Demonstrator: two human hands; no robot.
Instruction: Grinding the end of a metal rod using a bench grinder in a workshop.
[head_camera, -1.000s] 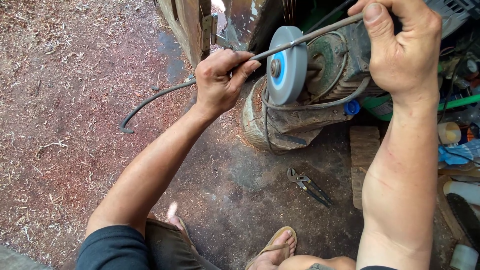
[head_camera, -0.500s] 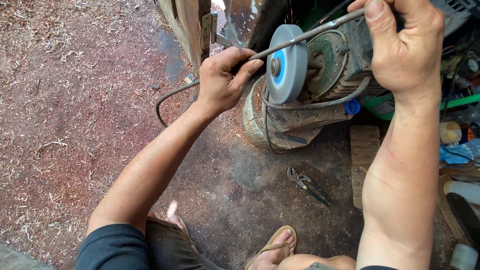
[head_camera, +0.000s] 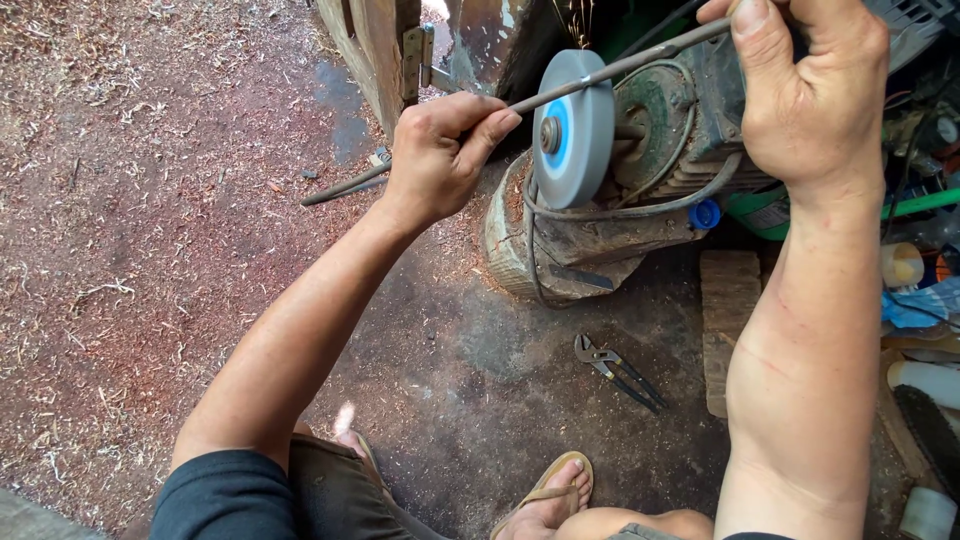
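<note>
Both hands grip metal rod (head_camera: 600, 75) across top of grinding wheel (head_camera: 572, 128): left hand (head_camera: 440, 155) closed left of wheel, right hand (head_camera: 805, 85) closed right of it; pliers (head_camera: 612, 368) on ground below wheel.

Grinding wheel (head_camera: 573, 128) betw. hands; bare dirt left.

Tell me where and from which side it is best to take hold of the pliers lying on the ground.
Probably grip the pliers by the two dark handles, coming from above. They lie flat on the ground, handles pointing toward the wooden block, jaw end away from it, with bare ground around them.
</note>
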